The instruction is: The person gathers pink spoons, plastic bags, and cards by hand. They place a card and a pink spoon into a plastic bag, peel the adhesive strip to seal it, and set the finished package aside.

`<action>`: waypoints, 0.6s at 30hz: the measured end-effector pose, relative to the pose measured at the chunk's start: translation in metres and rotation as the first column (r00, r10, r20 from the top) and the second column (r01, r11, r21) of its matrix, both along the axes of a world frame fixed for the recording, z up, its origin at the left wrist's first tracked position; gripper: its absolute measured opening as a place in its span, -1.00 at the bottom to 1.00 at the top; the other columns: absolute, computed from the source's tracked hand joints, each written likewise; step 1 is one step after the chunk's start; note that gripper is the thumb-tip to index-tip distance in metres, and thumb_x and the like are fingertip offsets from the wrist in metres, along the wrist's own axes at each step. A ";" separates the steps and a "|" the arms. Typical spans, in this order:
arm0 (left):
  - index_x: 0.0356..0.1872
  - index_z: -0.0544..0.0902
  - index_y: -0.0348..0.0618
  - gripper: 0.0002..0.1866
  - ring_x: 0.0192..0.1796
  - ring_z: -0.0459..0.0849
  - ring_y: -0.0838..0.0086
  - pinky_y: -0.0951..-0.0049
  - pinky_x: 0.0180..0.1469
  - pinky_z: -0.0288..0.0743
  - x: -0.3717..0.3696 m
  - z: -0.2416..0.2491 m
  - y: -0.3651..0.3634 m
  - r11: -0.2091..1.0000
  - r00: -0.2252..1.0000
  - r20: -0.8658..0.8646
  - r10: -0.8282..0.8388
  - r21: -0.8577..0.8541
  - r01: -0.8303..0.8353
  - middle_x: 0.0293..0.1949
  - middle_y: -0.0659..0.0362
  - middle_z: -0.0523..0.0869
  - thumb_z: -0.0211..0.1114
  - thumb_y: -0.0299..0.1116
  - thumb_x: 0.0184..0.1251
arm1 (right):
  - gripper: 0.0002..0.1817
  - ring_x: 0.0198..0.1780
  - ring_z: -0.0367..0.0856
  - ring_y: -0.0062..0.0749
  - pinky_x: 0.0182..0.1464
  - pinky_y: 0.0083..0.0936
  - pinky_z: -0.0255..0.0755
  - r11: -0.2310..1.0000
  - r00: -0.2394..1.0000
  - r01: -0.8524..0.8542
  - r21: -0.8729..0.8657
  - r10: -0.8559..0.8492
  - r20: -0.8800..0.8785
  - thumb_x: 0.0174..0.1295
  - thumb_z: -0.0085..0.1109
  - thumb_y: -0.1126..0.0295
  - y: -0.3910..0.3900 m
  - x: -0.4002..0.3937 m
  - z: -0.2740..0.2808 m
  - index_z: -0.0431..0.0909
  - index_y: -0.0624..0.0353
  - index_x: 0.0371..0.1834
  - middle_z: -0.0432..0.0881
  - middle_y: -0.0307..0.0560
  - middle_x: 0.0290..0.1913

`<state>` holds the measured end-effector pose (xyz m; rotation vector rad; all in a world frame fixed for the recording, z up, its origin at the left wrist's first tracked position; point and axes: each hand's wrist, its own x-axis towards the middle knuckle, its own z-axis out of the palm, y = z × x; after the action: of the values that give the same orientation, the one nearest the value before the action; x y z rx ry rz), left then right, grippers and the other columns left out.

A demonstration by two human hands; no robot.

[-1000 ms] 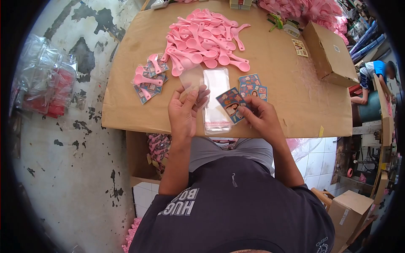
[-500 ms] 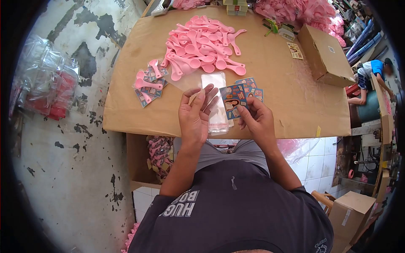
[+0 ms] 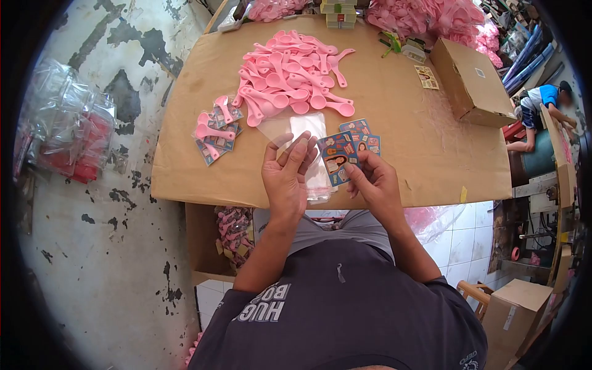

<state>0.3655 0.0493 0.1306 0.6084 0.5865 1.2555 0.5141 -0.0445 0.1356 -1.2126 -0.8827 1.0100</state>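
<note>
My right hand pinches a blue printed card between thumb and fingers, over the front part of the table. Beside it, my left hand is raised palm up with its fingers close together; a thin clear bag seems to be at its fingertips. Under and between both hands lies a stack of clear plastic bags. More blue cards rest just behind my right hand. Left of my left hand are packed cards with pink spoons on them. Farther back is a heap of loose pink spoons.
A cardboard box stands at the table's right, near a small card. Pink bagged items and small yellow-green boxes line the back edge. Another person is at the far right. Plastic packs lie at far left.
The card in my right hand has turned slightly more face-on and come a little left. My left hand's fingers have shifted slightly. The whole view has tilted a little.
</note>
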 end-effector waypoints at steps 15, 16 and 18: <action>0.18 0.41 -0.25 -0.66 0.24 0.70 0.13 0.28 0.28 0.68 0.006 0.001 -0.006 0.999 0.999 0.030 -0.021 0.030 0.020 0.20 -0.20 0.65 0.27 -0.57 0.48 | -0.84 -0.45 0.57 -0.75 -0.43 -0.72 0.47 0.998 0.996 0.061 0.012 -0.060 -0.069 0.47 0.23 0.40 -0.004 0.001 0.001 0.60 0.28 -0.04 0.65 -0.29 -0.37; 0.18 0.41 -0.25 -0.66 0.24 0.70 0.13 0.28 0.28 0.68 0.006 0.001 -0.006 0.999 0.999 0.032 -0.021 0.031 0.020 0.20 -0.20 0.65 0.27 -0.57 0.48 | -0.84 -0.45 0.57 -0.75 -0.43 -0.72 0.47 0.998 0.996 0.061 0.012 -0.060 -0.068 0.47 0.23 0.40 -0.004 0.002 0.002 0.60 0.28 -0.04 0.65 -0.29 -0.37; 0.18 0.41 -0.24 -0.67 0.24 0.70 0.12 0.30 0.27 0.67 0.007 0.001 -0.006 0.999 1.000 0.021 -0.013 0.044 0.012 0.20 -0.20 0.65 0.26 -0.57 0.49 | -0.80 -0.49 0.57 -0.71 -0.46 -0.71 0.45 1.000 1.000 0.001 -0.021 -0.001 -0.018 0.45 0.26 0.40 -0.006 0.002 0.003 0.58 0.31 -0.03 0.65 -0.27 -0.40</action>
<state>0.3721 0.0433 0.1317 0.6334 0.5378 1.2639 0.5164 -0.0503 0.1390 -1.2199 -0.8597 1.0300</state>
